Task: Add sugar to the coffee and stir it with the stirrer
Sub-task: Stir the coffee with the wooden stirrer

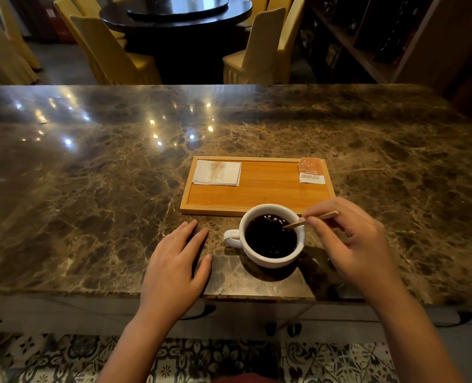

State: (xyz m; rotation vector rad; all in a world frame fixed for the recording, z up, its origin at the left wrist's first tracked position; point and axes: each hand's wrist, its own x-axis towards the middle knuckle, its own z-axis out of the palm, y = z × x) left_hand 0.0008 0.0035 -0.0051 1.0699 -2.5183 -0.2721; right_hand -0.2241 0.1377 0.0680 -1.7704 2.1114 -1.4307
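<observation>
A: Where is the coffee?
B: In a white cup (pixel 271 236) on the marble bench (pixel 91 189), handle turned left, just in front of the wooden tray (pixel 257 194). It is dark and nearly full.
A: And the stirrer?
B: The wooden stirrer (pixel 298 223) slants into the coffee from the right. The right hand (pixel 350 244) has its grip closed on it, thumb and forefinger pinching the upper part.
A: The left hand?
B: The left hand (pixel 174 266) lies flat on the bench beside the cup, its grip spread and empty.
A: The sugar?
B: An orange sugar packet (pixel 311 171) lies in the tray's far right corner; a stained napkin (pixel 216 172) sits at the far left.
</observation>
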